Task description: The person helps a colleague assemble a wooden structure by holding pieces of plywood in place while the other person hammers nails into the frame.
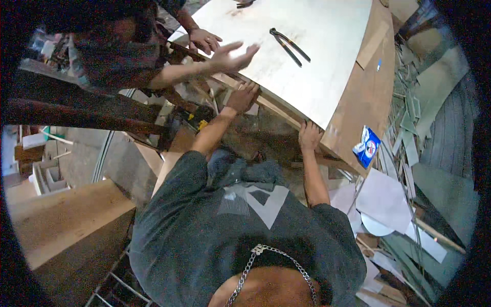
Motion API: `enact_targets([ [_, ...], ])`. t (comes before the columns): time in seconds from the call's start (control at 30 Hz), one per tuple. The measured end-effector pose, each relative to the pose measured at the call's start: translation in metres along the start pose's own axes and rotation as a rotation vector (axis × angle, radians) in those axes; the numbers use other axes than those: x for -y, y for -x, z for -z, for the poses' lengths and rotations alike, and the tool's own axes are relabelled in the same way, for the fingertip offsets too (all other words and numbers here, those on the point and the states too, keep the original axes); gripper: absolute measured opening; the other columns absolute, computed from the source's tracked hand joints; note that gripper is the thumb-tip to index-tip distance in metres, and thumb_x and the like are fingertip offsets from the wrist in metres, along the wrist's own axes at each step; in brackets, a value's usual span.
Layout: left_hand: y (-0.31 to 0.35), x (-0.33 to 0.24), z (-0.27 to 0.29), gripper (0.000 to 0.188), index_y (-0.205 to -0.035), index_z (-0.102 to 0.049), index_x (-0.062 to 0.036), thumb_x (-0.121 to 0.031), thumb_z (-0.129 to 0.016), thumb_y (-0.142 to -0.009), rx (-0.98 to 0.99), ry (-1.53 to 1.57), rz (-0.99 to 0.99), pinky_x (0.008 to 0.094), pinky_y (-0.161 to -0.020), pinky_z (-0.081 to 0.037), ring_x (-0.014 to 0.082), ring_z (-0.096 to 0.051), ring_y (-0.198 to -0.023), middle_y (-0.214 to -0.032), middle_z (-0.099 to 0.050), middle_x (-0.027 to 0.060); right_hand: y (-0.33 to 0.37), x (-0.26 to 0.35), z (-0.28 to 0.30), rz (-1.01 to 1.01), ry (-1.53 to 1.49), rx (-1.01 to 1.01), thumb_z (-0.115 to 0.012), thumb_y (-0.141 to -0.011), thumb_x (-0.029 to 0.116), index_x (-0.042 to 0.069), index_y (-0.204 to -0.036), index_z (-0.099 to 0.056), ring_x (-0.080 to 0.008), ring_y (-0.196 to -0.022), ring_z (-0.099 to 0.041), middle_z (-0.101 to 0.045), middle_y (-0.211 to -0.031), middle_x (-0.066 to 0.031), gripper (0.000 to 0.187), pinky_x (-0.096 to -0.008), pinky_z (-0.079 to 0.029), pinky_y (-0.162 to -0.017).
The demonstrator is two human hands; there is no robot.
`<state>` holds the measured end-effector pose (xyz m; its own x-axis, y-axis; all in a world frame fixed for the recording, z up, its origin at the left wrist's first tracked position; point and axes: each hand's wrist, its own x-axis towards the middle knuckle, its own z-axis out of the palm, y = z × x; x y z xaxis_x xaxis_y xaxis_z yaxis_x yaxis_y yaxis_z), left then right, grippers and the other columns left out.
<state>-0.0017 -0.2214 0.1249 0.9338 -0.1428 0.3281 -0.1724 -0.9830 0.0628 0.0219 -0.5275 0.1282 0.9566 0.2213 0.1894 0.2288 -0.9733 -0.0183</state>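
Observation:
In front of me lies a large white panel (327, 77) with a wooden strip along its near edge. My left hand (243, 97) is closed over that edge, left of centre. Further right, near the panel's corner, my right hand (310, 136) has its fingers curled over the same edge. The undersides of both grips are hidden. Pincers (290, 47) with dark handles lie on the panel, beyond both hands. Another person's hand (235, 59), blurred and spread, hangs over the panel's left edge, close to my left hand. That person's other hand (204, 41) rests on the panel behind it.
On the brown board (378, 92) at the right lies a blue and white packet (366, 147). Scattered offcuts and sheets (386, 202) cover the floor at right. A wooden box (71, 220) stands at lower left. Part of another tool (244, 4) shows at the far edge.

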Motion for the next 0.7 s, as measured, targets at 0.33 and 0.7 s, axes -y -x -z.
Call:
enact_targets([
  [0.33, -0.008, -0.026, 0.013, 0.053, -0.126, -0.042, 0.0015, -0.031, -0.049, -0.085, 0.076, -0.192, 0.061, 0.0484, -0.101, -0.028, 0.0311, -0.039, -0.123, -0.127, -0.045, 0.0196, -0.004, -0.005, -0.001, -0.043, -0.099, 0.193, -0.037, -0.092, 0.038, 0.009, -0.11, -0.057, -0.0301, -0.104, -0.051, -0.056, -0.112, -0.0135, 0.04, -0.0542, -0.034, -0.09],
  [0.7, -0.03, -0.041, 0.03, 0.042, -0.115, -0.053, 0.0024, -0.02, -0.05, -0.08, 0.145, -0.239, 0.195, 0.0509, -0.097, -0.032, 0.0314, -0.046, -0.116, -0.12, -0.051, 0.02, -0.002, -0.005, -0.01, 0.074, -0.123, -0.002, -0.04, -0.091, 0.038, 0.009, -0.104, -0.06, -0.0284, -0.102, -0.052, -0.059, -0.104, -0.0115, 0.038, -0.0586, -0.03, -0.093],
])
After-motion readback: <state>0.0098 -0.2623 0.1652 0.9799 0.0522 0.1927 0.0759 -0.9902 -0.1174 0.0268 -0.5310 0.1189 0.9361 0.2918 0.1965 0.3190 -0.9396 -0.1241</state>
